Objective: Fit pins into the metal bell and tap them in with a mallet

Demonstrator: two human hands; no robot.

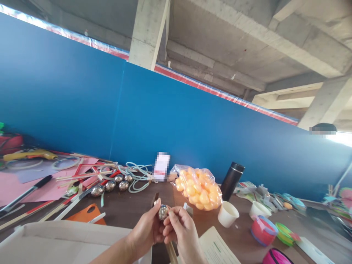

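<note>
A shiny silver ball (163, 212) is held up between my two hands, above the dark brown table. My left hand (148, 225) curls around its left side and underside, thumb upright against it. From the right, the thumb and fingers of my right hand (182, 226) pinch at the ball's edge. Whether a smaller piece lies between those fingertips is hidden. Several similar silver balls (110, 186) lie in a cluster to the left. Below my hands a narrow wooden strip (172, 253) shows partly.
Beyond my hands lie a clear bag of orange balls (202, 192), a propped phone (161, 167) and a black bottle (232, 181). White cups (228, 214) stand right. A white box (68, 238), an orange sheet (87, 215), sticks and pink paper (55, 189) crowd the left. A blue partition (178, 121) rises behind.
</note>
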